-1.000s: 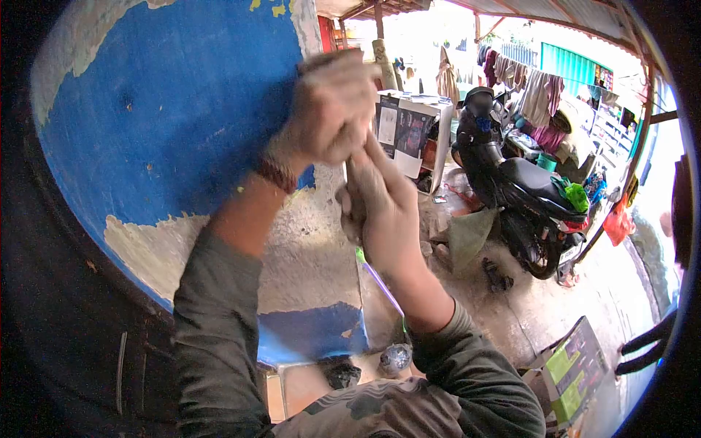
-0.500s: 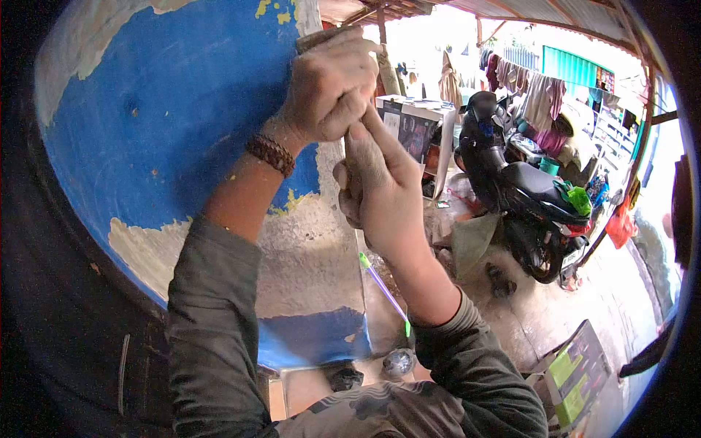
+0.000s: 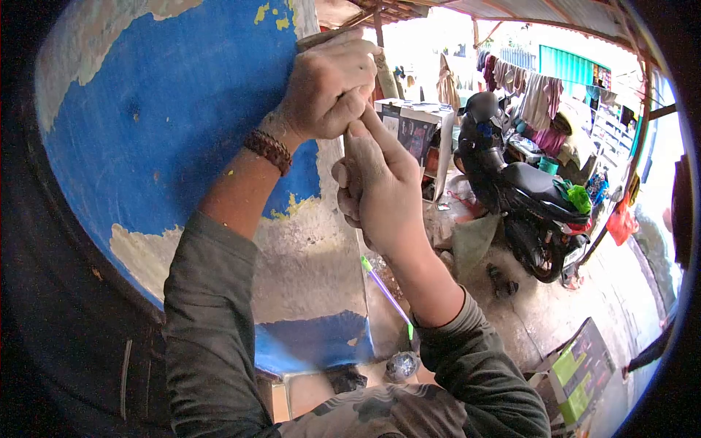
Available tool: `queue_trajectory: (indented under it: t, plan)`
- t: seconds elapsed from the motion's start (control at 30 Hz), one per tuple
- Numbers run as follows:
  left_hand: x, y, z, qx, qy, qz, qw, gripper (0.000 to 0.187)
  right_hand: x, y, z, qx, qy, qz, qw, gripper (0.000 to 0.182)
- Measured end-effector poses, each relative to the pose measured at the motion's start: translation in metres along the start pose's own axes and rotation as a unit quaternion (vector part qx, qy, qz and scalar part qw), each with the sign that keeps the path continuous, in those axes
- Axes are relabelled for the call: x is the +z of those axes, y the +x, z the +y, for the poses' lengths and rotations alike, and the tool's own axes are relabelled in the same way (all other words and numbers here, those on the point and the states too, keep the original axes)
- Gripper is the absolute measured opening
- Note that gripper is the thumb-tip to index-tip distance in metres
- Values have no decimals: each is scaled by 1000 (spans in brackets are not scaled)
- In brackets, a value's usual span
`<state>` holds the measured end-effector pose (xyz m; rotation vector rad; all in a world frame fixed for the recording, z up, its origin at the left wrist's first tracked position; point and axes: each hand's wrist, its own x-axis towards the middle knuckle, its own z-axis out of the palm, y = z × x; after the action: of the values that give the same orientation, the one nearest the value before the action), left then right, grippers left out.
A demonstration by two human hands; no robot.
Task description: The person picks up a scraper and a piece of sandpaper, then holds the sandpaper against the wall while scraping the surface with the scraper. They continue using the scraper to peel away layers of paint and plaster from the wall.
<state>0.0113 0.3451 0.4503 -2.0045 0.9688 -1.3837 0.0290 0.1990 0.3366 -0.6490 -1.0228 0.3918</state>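
Wall (image 3: 168, 117): blue paint with bare patches, behind both arms.
Flat piece (image 3: 321, 38): at the wall's edge, jutting from the left grip.
Left hand (image 3: 330, 87): fingers clamped together over the flat piece, seemingly to keep it firm.
Right hand (image 3: 383, 179): index finger and thumb reach the left hand, probably to brace it; other fingers curled, any grip hidden.
Stick (image 3: 388, 298): below the right hand.

Glaring daylight beneath roof (image 3: 544, 10), soft shadow across blue wall (image 3: 182, 117), dark fisheye edges
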Motion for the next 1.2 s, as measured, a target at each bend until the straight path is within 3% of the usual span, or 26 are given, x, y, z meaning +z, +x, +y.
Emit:
queue_trajectory:
  t: [0.13,0.2,0.23,0.33,0.4,0.47,0.6,0.73,0.77,0.87,0.9,1.07,1.13,1.2]
  plan:
    - [-4,13,-17,16,-4,5,1000,54,3,16,-16,-29,12,-31,999,42]
    - [-3,9,-8,-28,-23,12,999,53,0,14,-14,-23,-11,-23,999,42]
    - [-3,0,1,-55,-15,-28,998,50,-1,7,-14,-1,-27,-10,1000,42]
    - [5,3,4,-10,-6,17,1000,47,-4,6,-8,-13,-32,-18,999,43]
    - [-8,13,-8,-18,-4,-15,1000,47,-2,18,-23,-6,-29,-22,999,43]
    - [-17,25,-6,-123,-53,-64,989,36,1,27,-32,1,18,-36,999,43]
    - [1,6,-3,-51,-8,0,999,47,-4,14,-22,24,-21,-17,999,42]
    - [-2,22,-21,-26,-45,42,998,41,-3,30,-32,-7,-42,-43,998,39]
    - [-14,23,-27,-72,-35,-39,996,31,-3,36,-32,-48,-56,-49,996,38]
    - [-14,23,-25,-90,-15,-56,994,31,-1,37,-37,-21,-21,-46,998,38]
    - [-4,22,-21,-31,-7,30,999,40,-4,29,-34,2,-56,-30,998,39]
    - [-9,23,-25,0,15,20,1000,36,-3,31,-34,21,-32,-42,998,40]
    - [-17,29,-36,-69,20,-14,997,40,1,46,-37,-14,-17,-72,997,41]
    - [-18,27,-31,-108,3,-51,993,29,2,45,-35,-49,-23,-66,996,40]
